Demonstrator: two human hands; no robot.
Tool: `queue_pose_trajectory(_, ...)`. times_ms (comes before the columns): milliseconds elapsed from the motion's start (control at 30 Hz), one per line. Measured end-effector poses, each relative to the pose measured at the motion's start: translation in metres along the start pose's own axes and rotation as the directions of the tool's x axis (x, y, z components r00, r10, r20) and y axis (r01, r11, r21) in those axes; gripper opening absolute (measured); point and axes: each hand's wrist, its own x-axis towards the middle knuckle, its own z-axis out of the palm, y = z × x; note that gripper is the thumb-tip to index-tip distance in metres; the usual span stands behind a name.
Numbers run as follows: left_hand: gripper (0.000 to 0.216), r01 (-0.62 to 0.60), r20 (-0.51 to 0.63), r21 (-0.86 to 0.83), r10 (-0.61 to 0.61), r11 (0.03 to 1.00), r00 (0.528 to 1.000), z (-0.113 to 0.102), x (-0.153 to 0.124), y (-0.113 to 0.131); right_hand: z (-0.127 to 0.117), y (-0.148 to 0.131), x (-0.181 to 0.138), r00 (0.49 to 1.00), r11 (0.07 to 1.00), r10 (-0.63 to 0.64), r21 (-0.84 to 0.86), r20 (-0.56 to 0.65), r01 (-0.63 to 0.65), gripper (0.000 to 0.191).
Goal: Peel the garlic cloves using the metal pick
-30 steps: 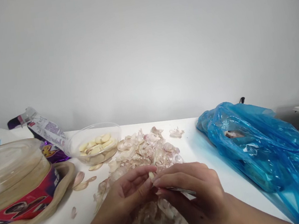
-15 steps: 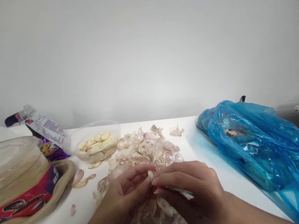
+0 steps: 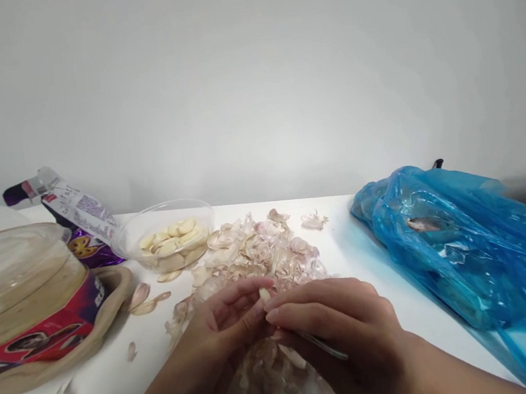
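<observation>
Between the thumb and fingers of my left hand (image 3: 226, 321) is a small pale garlic clove (image 3: 265, 295). The fingertips of my right hand (image 3: 343, 328) press against the same clove from the right. A thin metal tool (image 3: 324, 346), knife-like, lies under my right fingers; most of it is hidden in the grip. Both hands are over a heap of papery garlic skins (image 3: 260, 246), which continues below the wrists. Behind my left hand, a clear plastic bowl (image 3: 128, 244) holds several peeled garlic cloves (image 3: 171, 238).
Unpeeled garlic cloves (image 3: 140, 296) lie left of the heap on the white table (image 3: 107, 379). At the left stand a clear-lidded tub (image 3: 20, 267) with a red label and a purple packet (image 3: 88, 246). A blue plastic bag (image 3: 463, 248) fills the right side.
The view has tilted slightly, raising the table items in the picture. Both hands stay together on the clove, with the fingers barely shifted. The metal tool shows a little more.
</observation>
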Motion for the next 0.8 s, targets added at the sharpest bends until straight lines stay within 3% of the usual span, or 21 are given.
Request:
queue_pose_trajectory(433, 0.021, 0.004, 0.001, -0.048, -0.003, 0.999, 1.000, -0.005, 0.001, 0.001, -0.006, -0.005, 0.010, 0.981, 0.994, 0.006, 0.112, -0.193, 0.016, 0.016)
queue_pose_trajectory(800, 0.019, -0.043, -0.014, -0.107, 0.042, 0.993, 0.999, -0.002, -0.002, 0.003, -0.006, -0.007, 0.012, 0.948, 0.998, 0.043, 0.064, -0.314, -0.024, 0.012)
